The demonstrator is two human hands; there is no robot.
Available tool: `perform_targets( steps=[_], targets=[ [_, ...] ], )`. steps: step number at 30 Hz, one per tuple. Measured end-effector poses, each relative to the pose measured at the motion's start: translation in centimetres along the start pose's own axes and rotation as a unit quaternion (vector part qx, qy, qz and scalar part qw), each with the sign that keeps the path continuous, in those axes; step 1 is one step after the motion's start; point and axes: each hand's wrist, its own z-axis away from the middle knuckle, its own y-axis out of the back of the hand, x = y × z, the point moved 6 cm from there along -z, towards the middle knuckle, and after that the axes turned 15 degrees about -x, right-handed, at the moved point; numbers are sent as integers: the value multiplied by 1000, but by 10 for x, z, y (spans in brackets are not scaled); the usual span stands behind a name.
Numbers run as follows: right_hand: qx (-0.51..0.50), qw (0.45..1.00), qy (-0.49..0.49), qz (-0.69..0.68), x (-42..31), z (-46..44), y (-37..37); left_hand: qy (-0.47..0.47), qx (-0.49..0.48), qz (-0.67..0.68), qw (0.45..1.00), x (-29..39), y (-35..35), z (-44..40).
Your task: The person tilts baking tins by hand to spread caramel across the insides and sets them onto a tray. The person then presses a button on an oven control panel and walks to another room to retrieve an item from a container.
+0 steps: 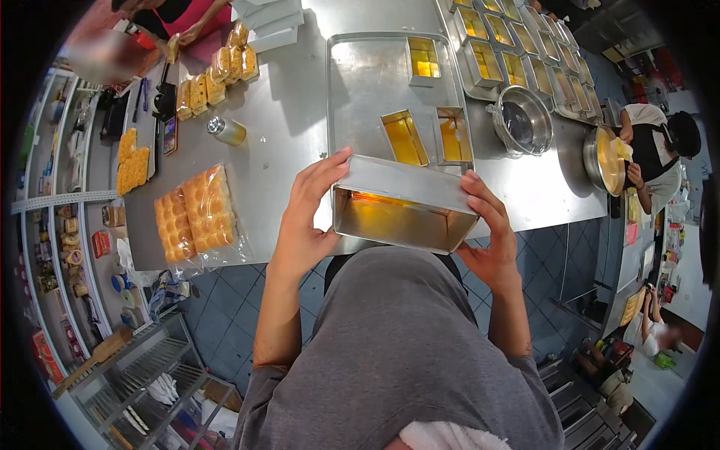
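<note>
Between my two hands, tilted on its side with its mouth facing me, is a metal loaf pan (409, 202) with a golden sheen inside. My left hand (304, 206) grips its left end, fingers over the upper edge and thumb below. At the right end, my right hand (491, 229) clasps it the same way. Beyond the pan lies a large metal tray (360, 97). On it stand three loaf pans: one near the far edge (424, 60), a slanted one (405, 137) and an upright one at the right (453, 135).
Several loaf pans fill another tray (517, 56) at the far right, near a glass bowl (523, 120). A co-worker (656, 150) stands by a bowl of yellow contents (604, 160). Left are packed bread rolls (196, 211), a jar (226, 130) and wrapped cakes (217, 75).
</note>
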Motion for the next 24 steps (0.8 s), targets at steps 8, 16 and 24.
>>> perform_targets(
  steps=[8,16,24],
  targets=[
    [-23,978,-135,-160,46,12,-33,11,-50,95,994,-10,-2,-5],
    [87,962,-80,-245,61,19,-64,44,39,269,961,-23,-14,-8],
    [154,983,-70,-64,45,13,-58,140,-3,430,892,-47,-74,14]
  ],
)
